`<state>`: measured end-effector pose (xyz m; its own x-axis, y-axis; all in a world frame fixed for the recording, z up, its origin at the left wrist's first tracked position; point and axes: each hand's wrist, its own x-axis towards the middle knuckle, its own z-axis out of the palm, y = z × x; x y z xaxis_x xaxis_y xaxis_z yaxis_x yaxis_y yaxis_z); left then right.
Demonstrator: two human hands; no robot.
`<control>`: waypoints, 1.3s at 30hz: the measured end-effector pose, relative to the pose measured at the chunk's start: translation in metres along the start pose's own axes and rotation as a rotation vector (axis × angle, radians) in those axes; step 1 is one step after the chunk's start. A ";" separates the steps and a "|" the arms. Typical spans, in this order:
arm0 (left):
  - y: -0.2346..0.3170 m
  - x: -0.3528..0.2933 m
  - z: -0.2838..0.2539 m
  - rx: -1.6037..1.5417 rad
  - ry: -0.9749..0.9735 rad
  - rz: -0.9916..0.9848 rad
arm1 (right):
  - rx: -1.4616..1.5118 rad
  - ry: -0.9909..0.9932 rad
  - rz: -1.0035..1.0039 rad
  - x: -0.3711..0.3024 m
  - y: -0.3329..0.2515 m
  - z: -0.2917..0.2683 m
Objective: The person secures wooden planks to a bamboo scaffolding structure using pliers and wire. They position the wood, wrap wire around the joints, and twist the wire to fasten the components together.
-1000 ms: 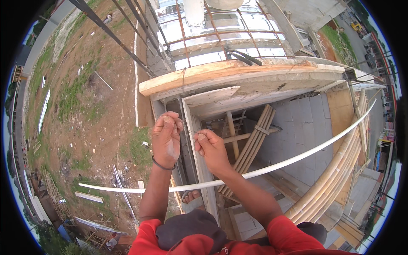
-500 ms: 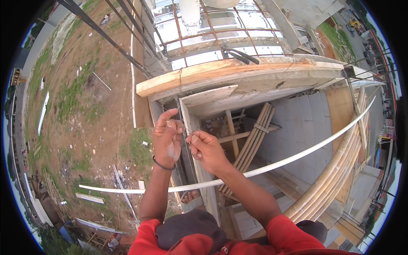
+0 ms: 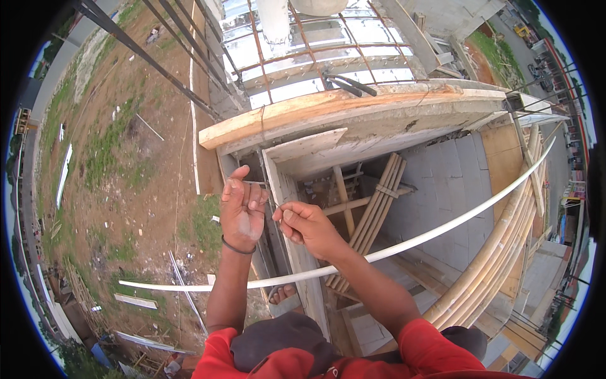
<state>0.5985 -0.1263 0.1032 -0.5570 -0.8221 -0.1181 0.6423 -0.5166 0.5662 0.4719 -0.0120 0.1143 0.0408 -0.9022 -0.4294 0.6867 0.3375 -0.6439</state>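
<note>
A thin dark tie wire [image 3: 275, 203] is pinched between thumb and forefinger of my right hand [image 3: 307, 228]. Just left of it, my left hand [image 3: 242, 211] is turned palm toward me, its fingers curled and the forefinger raised. The wire appears to run to those fingers, though its far end is too fine to follow. Both hands are above a narrow gap between form boards [image 3: 287, 189], where dark bars show. Beyond them, pincers with dark handles [image 3: 352, 85] lie across the edge of a thick wooden beam [image 3: 303, 114].
A long white pipe [image 3: 416, 243] curves beneath my forearms. Rusty rebar [image 3: 309, 41] crosses shiny sheeting beyond the beam. Dark upright bars [image 3: 145, 47] rise at upper left. Bundled poles [image 3: 486, 265] lie right, above a deep drop. Bare ground [image 3: 139, 189] lies far below at left.
My hands have drawn slightly apart; the left has shifted left and lower, the right a little lower. The right hand still pinches the wire. The view has shifted slightly.
</note>
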 end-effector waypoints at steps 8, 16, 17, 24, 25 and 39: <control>-0.018 -0.021 0.026 -0.004 0.270 -0.240 | -0.372 0.445 -0.437 0.010 0.011 0.003; 0.008 -0.033 0.060 1.982 -0.019 0.849 | -0.843 0.418 -0.584 0.006 -0.007 0.001; 0.006 -0.027 0.056 1.954 -0.045 0.819 | -0.841 0.398 -0.605 0.006 -0.009 0.004; -0.015 -0.034 0.028 1.499 0.098 0.323 | -0.762 0.317 -0.534 0.006 -0.009 0.003; -0.016 -0.035 0.027 1.452 0.148 0.275 | -0.767 0.338 -0.515 0.005 -0.010 0.002; 0.001 -0.021 0.017 0.778 0.178 0.024 | -0.714 0.259 -0.205 -0.002 -0.027 -0.017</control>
<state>0.6021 -0.1052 0.1208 -0.4130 -0.8908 -0.1896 0.0654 -0.2367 0.9694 0.4412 -0.0150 0.1219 -0.2668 -0.9036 -0.3350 0.0259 0.3408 -0.9398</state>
